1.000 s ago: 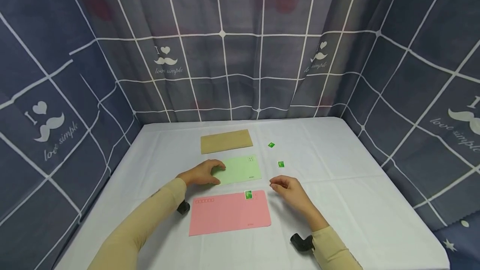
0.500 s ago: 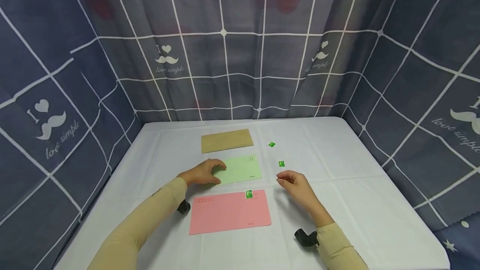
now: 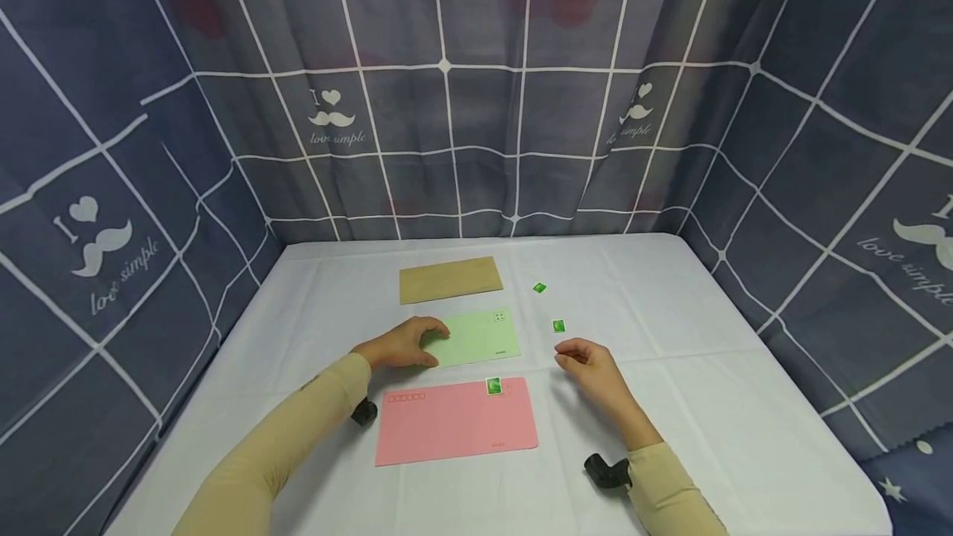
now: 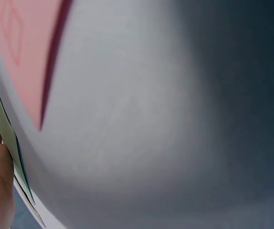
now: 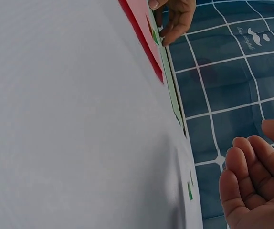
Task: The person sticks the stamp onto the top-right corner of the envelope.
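On the table [image 3: 730,420], the front envelope [image 3: 447,430], middle envelope [image 3: 480,339] and back envelope [image 3: 450,280] lie one behind another, one stamp [image 3: 494,387] near the front one's far right corner, the left hand [image 3: 405,342] at the middle one's left end. Rightward lie the nearer stamp [image 3: 558,326], beside the middle envelope, and the farther stamp [image 3: 539,288]; the right hand [image 3: 593,373] is before them, apparently above the table.
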A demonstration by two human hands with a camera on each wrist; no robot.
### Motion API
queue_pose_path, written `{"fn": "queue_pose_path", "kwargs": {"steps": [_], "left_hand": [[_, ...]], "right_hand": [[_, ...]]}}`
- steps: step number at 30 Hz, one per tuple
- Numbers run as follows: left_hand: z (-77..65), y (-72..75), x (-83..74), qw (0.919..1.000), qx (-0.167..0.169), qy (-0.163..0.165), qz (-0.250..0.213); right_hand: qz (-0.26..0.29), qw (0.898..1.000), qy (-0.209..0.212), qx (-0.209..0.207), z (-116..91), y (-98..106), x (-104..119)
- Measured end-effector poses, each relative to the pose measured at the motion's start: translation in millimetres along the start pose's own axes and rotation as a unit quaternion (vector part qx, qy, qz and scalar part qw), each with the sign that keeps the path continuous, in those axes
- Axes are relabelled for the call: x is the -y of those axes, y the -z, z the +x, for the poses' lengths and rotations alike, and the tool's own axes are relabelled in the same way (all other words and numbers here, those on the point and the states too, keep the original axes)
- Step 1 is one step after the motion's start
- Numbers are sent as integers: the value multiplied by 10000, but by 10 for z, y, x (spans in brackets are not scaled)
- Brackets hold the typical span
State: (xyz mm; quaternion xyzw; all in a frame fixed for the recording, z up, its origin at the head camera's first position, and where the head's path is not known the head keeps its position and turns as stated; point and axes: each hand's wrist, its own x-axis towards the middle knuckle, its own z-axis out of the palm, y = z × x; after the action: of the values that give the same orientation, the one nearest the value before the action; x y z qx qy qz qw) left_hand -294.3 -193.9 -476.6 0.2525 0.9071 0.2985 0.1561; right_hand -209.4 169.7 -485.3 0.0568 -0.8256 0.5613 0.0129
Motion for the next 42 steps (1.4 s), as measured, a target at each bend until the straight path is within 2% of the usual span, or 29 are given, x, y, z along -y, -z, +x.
{"fn": "queue_pose_path", "kwargs": {"steps": [4,9,16,22,42], "left_hand": [[-11,-8,-6,10000,-4,-50,-28],[-14,-16,0,9997,-62,-116,188],[-11,-12,-6,9998,4,180,-42],[-8,-24,5,9998,-55,210,-11],[-36,-71,-31,9996,-64,251,-63]], "right_hand": [[-42,10000,-76,-30,4,26,-32],[101,9999,-127,-55,9,57,-31],[236,9993,-297,-35,49,90,-31],[333,9988,-345,21,109,124,-54],[41,9985,-550,35,288,245,-133]]}}
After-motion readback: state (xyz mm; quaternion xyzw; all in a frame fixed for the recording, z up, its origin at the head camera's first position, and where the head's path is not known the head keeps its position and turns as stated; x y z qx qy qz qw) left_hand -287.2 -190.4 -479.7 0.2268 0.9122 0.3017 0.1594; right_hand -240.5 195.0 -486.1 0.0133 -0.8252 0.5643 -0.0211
